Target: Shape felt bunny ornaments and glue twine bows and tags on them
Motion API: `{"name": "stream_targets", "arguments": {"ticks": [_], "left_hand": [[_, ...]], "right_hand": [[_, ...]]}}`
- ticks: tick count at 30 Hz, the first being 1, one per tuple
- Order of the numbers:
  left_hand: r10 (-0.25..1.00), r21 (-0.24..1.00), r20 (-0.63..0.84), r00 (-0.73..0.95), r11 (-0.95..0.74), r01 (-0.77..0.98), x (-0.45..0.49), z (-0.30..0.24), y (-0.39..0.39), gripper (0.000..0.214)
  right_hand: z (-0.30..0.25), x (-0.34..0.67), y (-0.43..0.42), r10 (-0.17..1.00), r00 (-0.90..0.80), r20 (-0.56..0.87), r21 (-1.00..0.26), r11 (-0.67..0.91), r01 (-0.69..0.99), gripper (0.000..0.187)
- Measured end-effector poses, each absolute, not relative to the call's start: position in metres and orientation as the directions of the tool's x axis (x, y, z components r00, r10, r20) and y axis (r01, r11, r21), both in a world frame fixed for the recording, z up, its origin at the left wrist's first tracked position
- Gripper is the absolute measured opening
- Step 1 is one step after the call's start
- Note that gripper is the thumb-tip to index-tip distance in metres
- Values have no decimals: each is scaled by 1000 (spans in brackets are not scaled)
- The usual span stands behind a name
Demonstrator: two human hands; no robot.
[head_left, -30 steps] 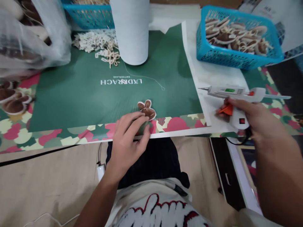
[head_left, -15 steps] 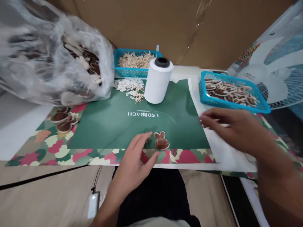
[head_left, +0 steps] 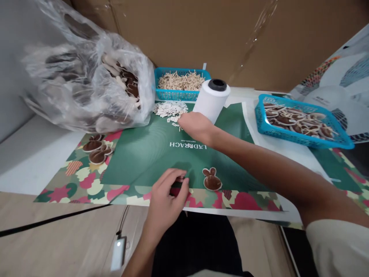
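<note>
Flat brown fabric bunny with white edging (head_left: 212,181) sits 3 o'clock from the nearer left hand (head_left: 166,197), fingers half-curled, seemingly empty. Ears point 12ish. Can't tell the right hand's (head_left: 197,126) grip.

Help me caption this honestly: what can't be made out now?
All in the head view:
Right hand: anything gripped, hidden by its own knuckles.
Spool: base, hidden behind that hand.
Tags: any print, too small.
Bag: exact contents, blurred by cloudy plastic.

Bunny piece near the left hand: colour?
Bunny piece: brown, edged in off-white; best seen in the head view.
</note>
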State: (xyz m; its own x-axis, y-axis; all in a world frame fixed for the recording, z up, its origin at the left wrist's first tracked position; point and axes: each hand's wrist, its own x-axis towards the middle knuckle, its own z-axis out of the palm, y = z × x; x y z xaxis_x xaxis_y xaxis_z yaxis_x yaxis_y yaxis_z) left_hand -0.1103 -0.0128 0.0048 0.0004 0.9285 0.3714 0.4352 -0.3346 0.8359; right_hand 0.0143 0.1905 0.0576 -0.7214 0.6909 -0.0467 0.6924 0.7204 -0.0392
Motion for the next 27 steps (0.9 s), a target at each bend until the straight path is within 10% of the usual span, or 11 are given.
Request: {"name": "stream_targets", "arguments": {"ticks": [7, 15, 21, 27], "left_hand": [[906, 787, 423, 23, -380, 486, -105, 1, -13, 9], [940, 932, 308, -144, -269, 243, -103, 3, -10, 37], [941, 947, 317, -118, -307, 93, -81, 25, -13, 12], [969, 991, 46, -243, -74, -109, -64, 25, -20, 9]], "right_hand": [[68, 20, 181, 744, -663, -80, 73, 668, 741, 39], [73, 80, 118, 687, -726, -19, -850, 372, 373, 15], [68, 105, 65, 660, -689, -301, -952, -164, 258, 8], [65, 119, 28, 842, -536, -68, -977, 53, 207, 13]]}}
